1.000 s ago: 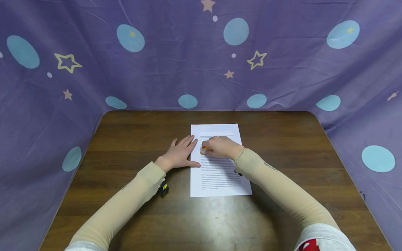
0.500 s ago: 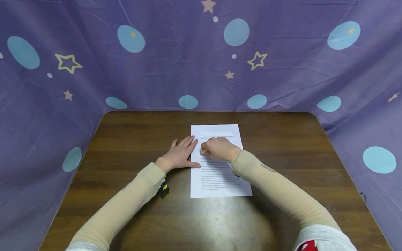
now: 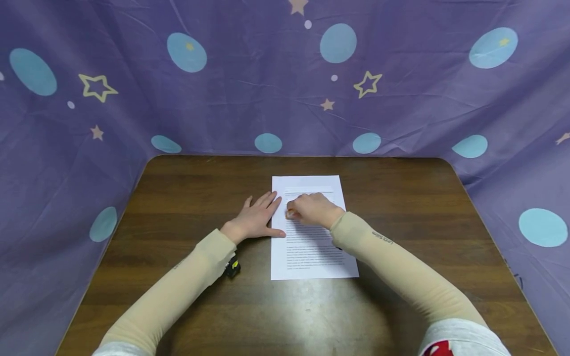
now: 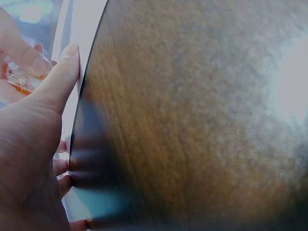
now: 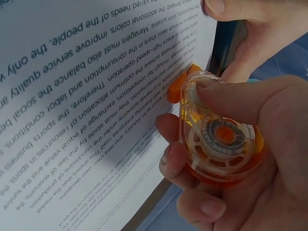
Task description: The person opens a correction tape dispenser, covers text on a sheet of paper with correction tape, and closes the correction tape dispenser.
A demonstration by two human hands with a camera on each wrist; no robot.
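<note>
A printed white sheet [image 3: 311, 272] lies on the table. My left hand [image 3: 255, 220] rests flat with fingers spread over its left edge; in the left wrist view the left hand [image 4: 36, 125] shows its thumb along the paper's edge. My right hand [image 3: 315, 209] is over the upper part of the text. In the right wrist view, the right hand [image 5: 269, 159] grips a clear and orange correction tape dispenser [image 5: 224, 137] between thumb and fingers, its orange tip at the printed lines near the sheet's edge. The fingers partly hide the dispenser in the head view.
The brown wooden table [image 3: 200, 188] extends around the sheet. A purple curtain [image 3: 249, 64] with stars and blue ovals hangs behind and at both sides. A black wrist device [image 3: 232, 267] is under the left sleeve's cuff.
The left hand stays in place on the sheet. The right hand has shifted very slightly, still holding the dispenser at about the same part of the page.
</note>
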